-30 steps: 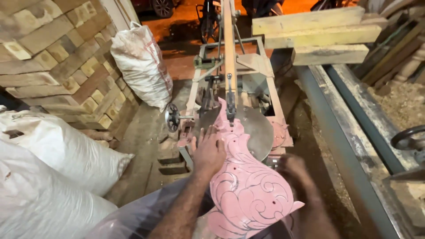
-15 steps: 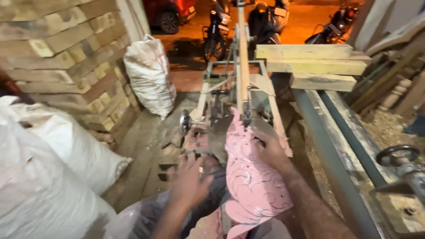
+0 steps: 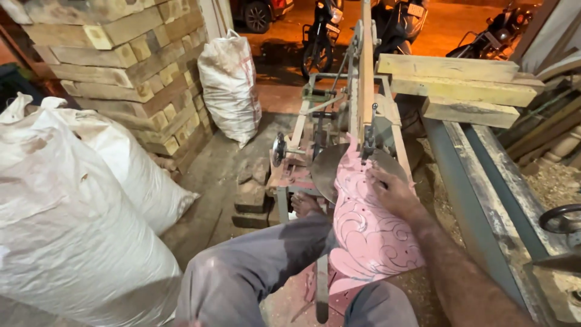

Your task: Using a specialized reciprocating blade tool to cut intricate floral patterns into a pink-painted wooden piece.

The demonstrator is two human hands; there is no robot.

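A pink board [image 3: 363, 224] with a drawn scroll pattern lies on the round metal table [image 3: 324, 169] of a small scroll saw [image 3: 363, 91]. My right hand [image 3: 392, 191] rests flat on the board's upper right part, close to the saw's vertical arm and blade. My left hand is out of the picture. My grey-trousered knee [image 3: 254, 266] is raised in front, and a bare foot [image 3: 305, 203] rests by the saw's frame.
Large white sacks [image 3: 72, 206] fill the left; another sack [image 3: 230, 85] leans on stacked timber blocks [image 3: 121, 66]. Wooden beams [image 3: 460, 85] and a long metal machine bed [image 3: 484, 200] run along the right. Motorbikes [image 3: 321, 36] stand beyond the saw.
My left hand has left the board and dropped out of view. My right hand stays on the pink board, and the view has swung left.
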